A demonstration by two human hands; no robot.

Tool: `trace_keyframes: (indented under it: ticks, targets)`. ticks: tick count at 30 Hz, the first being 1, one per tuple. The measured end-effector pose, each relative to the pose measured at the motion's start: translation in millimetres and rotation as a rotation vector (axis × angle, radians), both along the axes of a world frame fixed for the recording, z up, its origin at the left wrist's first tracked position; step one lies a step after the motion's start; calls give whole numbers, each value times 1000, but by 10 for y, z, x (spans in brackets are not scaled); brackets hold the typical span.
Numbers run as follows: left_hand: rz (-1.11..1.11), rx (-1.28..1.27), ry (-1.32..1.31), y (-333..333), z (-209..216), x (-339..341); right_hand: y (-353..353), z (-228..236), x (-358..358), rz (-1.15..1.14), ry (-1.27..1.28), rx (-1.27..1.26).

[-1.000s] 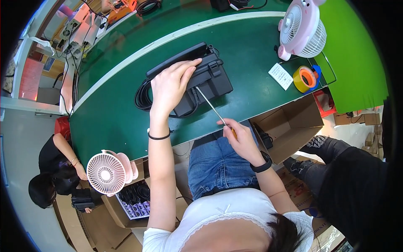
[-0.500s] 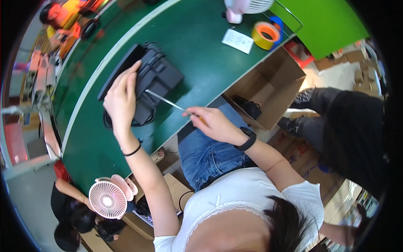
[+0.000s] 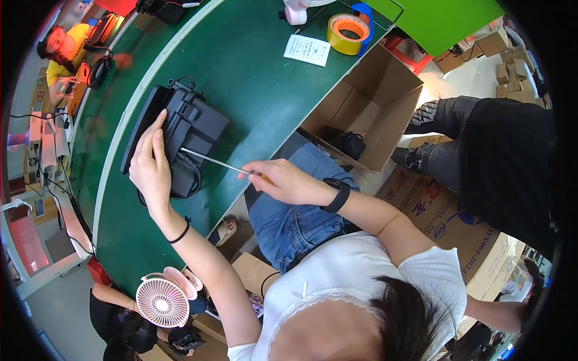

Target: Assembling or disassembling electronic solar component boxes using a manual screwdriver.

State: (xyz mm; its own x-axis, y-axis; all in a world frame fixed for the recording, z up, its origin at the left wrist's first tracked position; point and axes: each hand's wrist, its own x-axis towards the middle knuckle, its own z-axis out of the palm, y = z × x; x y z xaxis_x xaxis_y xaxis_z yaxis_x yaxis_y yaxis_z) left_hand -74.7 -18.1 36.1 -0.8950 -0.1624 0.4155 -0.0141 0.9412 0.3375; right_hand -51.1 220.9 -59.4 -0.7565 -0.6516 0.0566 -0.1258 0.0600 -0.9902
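A black device (image 3: 203, 123) with a flat panel on one side and a boxy, ribbed back lies on the green table, a coiled black cord (image 3: 194, 171) at its near end. My left hand (image 3: 150, 174) grips it from the left, its visible fingers stretched along the panel and back. In my right hand (image 3: 289, 183) is a screwdriver (image 3: 214, 160), pinched at its yellowish handle, most of which the fingers hide. Its long metal shaft points left, the tip meeting the device's back near the cord. Whether a screw sits under the tip I cannot tell.
Yellow tape (image 3: 346, 43) and a written paper slip (image 3: 307, 50) lie farther right on the table (image 3: 259, 78). An open carton (image 3: 385, 99) with black items stands beside my legs. A pink fan (image 3: 162, 302) is at the near left. Another person stands at right; others sit at left.
The whole view has shifted, so the table and device appear farther left and lower. Both hands keep their hold, and the screwdriver tip stays at about the same spot on the device.
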Motion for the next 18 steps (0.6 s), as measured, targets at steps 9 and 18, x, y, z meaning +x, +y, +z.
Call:
trace_keyframes:
  ticks: [9, 18]
  targets:
    - [-28, 44, 28, -31, 10, -8, 25, 114, 10, 71, -261, 49]
    - [-21, 13, 56, -114, -8, 8, -39, 89, 7, 98, -244, 41]
